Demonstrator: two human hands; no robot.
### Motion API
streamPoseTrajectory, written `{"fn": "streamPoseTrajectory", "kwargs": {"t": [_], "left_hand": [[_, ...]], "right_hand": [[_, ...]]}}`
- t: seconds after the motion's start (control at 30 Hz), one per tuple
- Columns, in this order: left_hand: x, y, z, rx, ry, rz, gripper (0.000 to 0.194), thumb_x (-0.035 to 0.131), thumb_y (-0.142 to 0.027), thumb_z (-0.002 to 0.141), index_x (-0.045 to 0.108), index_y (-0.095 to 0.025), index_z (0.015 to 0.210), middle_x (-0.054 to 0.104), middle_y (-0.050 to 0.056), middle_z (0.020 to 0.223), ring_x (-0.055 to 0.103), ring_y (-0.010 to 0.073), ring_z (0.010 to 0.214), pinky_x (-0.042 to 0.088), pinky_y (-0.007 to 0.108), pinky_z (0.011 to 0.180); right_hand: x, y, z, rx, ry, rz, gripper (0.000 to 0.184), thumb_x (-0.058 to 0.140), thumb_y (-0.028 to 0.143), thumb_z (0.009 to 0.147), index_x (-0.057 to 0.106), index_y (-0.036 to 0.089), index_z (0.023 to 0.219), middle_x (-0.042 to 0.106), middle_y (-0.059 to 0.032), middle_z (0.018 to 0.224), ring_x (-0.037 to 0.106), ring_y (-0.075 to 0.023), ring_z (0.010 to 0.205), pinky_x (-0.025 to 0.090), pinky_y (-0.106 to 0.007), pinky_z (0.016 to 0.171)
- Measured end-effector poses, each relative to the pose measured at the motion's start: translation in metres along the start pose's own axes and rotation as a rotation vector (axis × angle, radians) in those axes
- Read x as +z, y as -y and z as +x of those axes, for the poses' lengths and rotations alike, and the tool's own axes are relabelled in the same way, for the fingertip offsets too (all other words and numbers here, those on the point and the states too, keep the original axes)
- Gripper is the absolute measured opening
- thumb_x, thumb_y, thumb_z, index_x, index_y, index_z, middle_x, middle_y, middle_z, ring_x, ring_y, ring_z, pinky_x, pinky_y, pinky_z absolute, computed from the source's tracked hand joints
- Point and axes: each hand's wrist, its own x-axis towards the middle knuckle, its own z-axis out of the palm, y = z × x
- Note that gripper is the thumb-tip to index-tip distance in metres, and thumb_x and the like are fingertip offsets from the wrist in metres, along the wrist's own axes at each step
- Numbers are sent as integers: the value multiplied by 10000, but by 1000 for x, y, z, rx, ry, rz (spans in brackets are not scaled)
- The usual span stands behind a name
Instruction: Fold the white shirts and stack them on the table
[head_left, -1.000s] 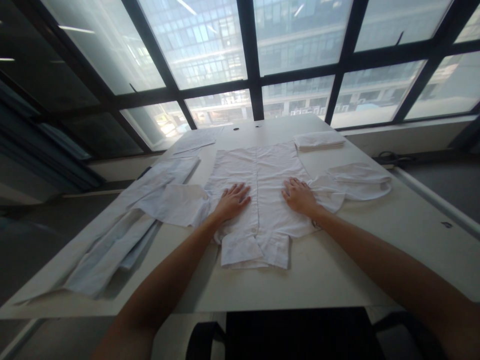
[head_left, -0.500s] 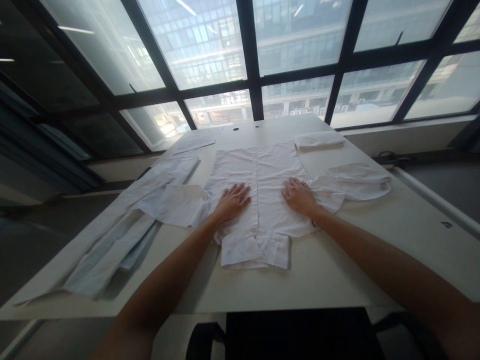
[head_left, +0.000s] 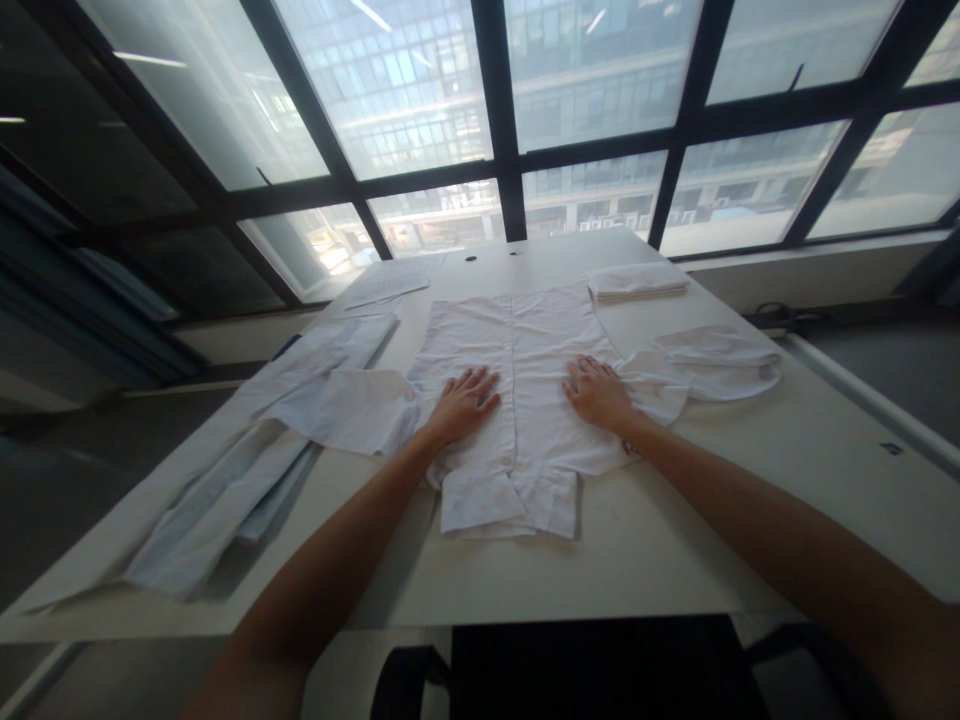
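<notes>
Resting flat, fingers loosely spread and gripping nothing, the left hand and right hand touch the white shirt mid-frame; its body seems largely smoothed, its splayed sleeves not yet.

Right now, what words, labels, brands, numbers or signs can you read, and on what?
None can be read.
Pale sheet at the far left of the table: faint marks, too small and blurred to read.
Small dark mark on the table's right side: too small to make out.
White shirt: no lettering shows.
</notes>
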Motion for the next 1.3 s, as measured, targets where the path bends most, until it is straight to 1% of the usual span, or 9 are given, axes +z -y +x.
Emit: {"fn": "streamPoseTrajectory", "kwargs": {"t": [0.17,0.57,0.83,1.3], "left_hand": [[1,1,0,-1,-2,3,624,267,-568,1050,330,-297,1608,229,36,1701,165,283,1576,170,546,1250],[0,0,0,-1,-1,5,628,263,-567,1052,331,-286,1610,232,39,1700,165,286,1576,169,553,1251],[3,3,1,9,-11,-9,637,256,-583,1049,329,-290,1610,228,40,1701,160,292,1577,164,561,1250],[1,1,0,0,-4,16,624,260,-568,1056,330,-289,1610,237,39,1699,169,287,1575,173,547,1251]], "right_hand": [[2,-1,1,-5,-8,1,544,363,384,1034,500,117,1488,432,-178,1594,360,-291,1484,260,-469,1209],[0,-1,0,2,2,3,544,356,383,1036,496,119,1491,422,-172,1603,352,-280,1490,259,-465,1209],[0,0,0,1,1,2,555,353,388,1038,493,113,1499,424,-180,1599,362,-297,1485,260,-465,1213],[1,-1,0,-2,-4,19,547,358,391,1046,496,113,1496,423,-182,1600,356,-298,1489,254,-479,1214]]}}
